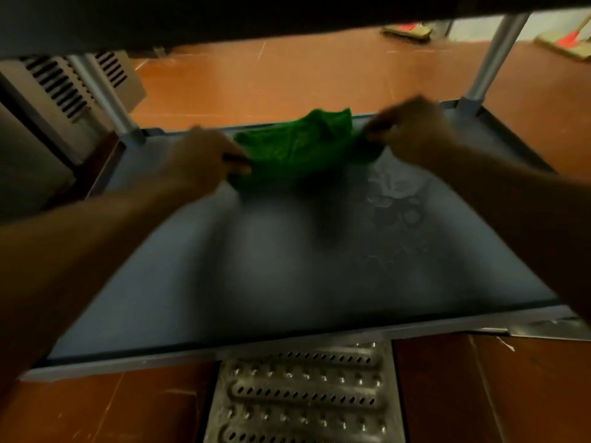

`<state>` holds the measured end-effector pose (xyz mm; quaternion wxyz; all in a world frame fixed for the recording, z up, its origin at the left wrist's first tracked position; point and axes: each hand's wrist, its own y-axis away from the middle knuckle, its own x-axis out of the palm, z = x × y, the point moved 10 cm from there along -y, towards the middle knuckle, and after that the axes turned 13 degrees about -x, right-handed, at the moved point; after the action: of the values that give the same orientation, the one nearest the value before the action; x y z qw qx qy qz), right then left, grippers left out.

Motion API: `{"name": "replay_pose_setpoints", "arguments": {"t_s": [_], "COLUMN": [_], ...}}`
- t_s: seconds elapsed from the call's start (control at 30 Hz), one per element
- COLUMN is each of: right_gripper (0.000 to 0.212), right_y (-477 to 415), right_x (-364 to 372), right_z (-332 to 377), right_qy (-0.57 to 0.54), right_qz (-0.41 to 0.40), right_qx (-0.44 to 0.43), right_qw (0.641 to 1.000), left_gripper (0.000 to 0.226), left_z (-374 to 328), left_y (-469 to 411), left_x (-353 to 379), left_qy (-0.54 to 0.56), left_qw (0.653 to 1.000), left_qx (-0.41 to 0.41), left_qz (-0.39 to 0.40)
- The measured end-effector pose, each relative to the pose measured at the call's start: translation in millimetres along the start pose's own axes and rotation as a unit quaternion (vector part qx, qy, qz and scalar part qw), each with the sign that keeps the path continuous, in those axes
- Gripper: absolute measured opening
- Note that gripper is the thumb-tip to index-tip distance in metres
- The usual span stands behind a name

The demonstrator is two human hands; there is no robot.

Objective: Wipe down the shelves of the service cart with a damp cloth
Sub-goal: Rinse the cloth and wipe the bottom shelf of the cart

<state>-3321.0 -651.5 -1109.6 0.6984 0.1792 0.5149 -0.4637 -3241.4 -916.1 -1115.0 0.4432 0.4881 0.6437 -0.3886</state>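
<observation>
My left hand (204, 156) and right hand (412, 131) pinch the green cloth (300, 148) at upper centre of frame, apparently refolding before I wipe this lower shelf (287, 276).

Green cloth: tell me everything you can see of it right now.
The green cloth is soft-looking, crumpled fabric, bunched loosely rather than spread flat. It is toward the far edge of the cart's grey lower shelf, near the middle. The left hand pinches its left edge and the right hand its right corner. Wet marks show on the shelf near its right side. Blur hides its weave and whether it rests fully on the shelf.
</observation>
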Motion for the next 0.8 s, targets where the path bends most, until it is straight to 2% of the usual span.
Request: {"name": "replay_pose_setpoints", "arguments": {"t_s": [0.07,0.13,0.2,0.3,0.43,0.6,0.8], "right_gripper": [0.024,0.025,0.029,0.034,0.032,0.032,0.035], "right_y": [23.1,47.4,59.1,70.2,88.8,126.4,171.5], "right_x": [33.7,68.1,82.4,85.1,80.4,70.9,62.9], "right_z": [-1.8,-10.7,-19.3,-26.5,-26.3,-10.9,3.9], "right_qy": [0.016,0.036,0.024,0.050,0.038,0.092,0.076], "right_qz": [0.066,0.096,0.080,0.078,0.083,0.153,0.226], "right_qx": [-0.005,-0.008,0.004,0.006,0.003,-0.006,0.017], "right_qw": [0.998,0.995,0.997,0.996,0.996,0.984,0.971], "left_gripper": [0.026,0.026,0.029,0.031,0.021,0.020,0.022], "left_z": [7.4,11.8,20.7,22.9,17.9,13.8,14.6], "left_y": [18.7,31.7,32.7,42.3,59.7,101.7,140.0], "left_x": [43.6,71.9,83.4,90.3,85.1,70.0,65.8], "left_qy": [-0.058,-0.064,-0.051,-0.060,-0.058,-0.004,-0.009], "left_qw": [0.995,0.992,0.994,0.994,0.993,0.996,0.990], "left_qx": [0.011,0.009,-0.014,-0.006,0.029,0.061,0.058], "left_qz": [0.078,0.104,0.097,0.094,0.096,0.069,0.128]}}
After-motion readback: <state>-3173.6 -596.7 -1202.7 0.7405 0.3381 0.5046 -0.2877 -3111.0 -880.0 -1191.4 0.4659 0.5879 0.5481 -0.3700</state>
